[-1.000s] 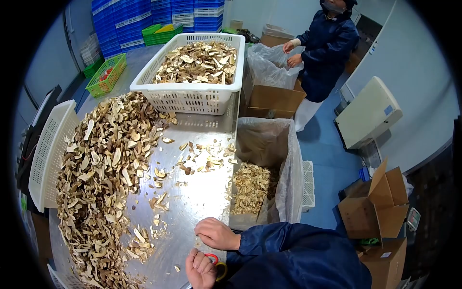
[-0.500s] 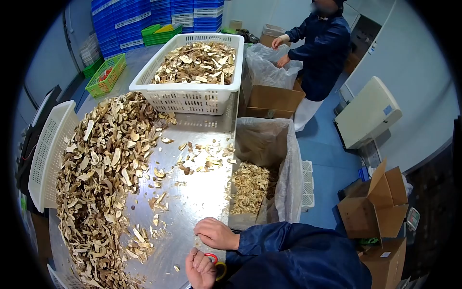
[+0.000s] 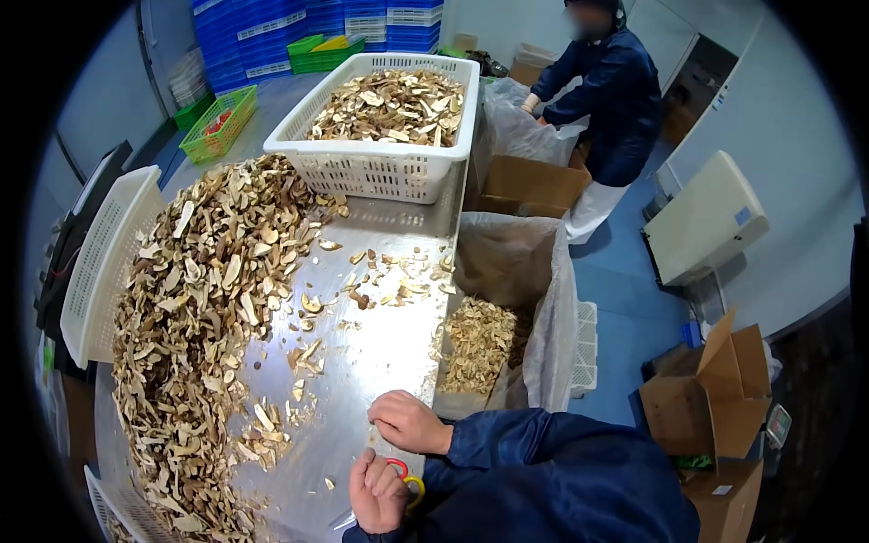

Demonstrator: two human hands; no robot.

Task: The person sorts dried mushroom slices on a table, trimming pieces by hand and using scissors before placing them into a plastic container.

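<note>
My right hand [image 3: 409, 422] rests at the near edge of the metal table, back upward and fingers bent under, so its inner side is hidden. Just below it, my left hand [image 3: 377, 493] is closed with curled fingers; whether anything is inside cannot be seen. Scissors with a red and a yellow handle loop [image 3: 415, 493] lie right beside my left hand, partly covered by it. A large pile of dried mushroom slices [image 3: 190, 317] spreads over the left of the table. A few loose slices [image 3: 264, 418] lie between the pile and my hands.
A white crate [image 3: 362, 172] full of slices stands on the table [image 3: 362, 353]. Beside the table is a plastic-lined box [image 3: 552, 308] with slices inside. A co-worker [image 3: 606, 100] stands at another lined carton [image 3: 534, 185]. Open cartons [image 3: 706, 398] sit at the right.
The view has shifted a little, so the table and crate appear further right and higher. The co-worker's hands have moved lower and closer together at the bag. My hands keep their pose.
</note>
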